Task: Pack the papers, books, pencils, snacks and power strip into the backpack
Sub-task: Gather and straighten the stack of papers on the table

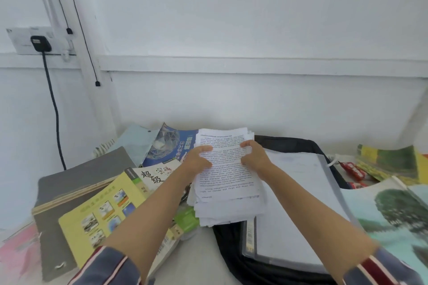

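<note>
My striped sleeves (108, 268) sit nearest, both forearms stretched forward. My left hand (200, 157) and right hand (254, 157) each grip a side edge of the stack of papers (228, 176), fingers curled. The black backpack (231, 259) lies beneath my right forearm, and books (99, 213) are piled left of my left hand.

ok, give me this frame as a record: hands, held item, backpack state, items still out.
left hand: grips paper stack, left edge
right hand: grips paper stack, right edge
paper stack: printed sheets, unevenly aligned, held at the left edge of the backpack
backpack: black, lying flat, clear folder on it
still out, left: yellow book, blue book, grey binder
still out, right: red snack packets, green book
</note>
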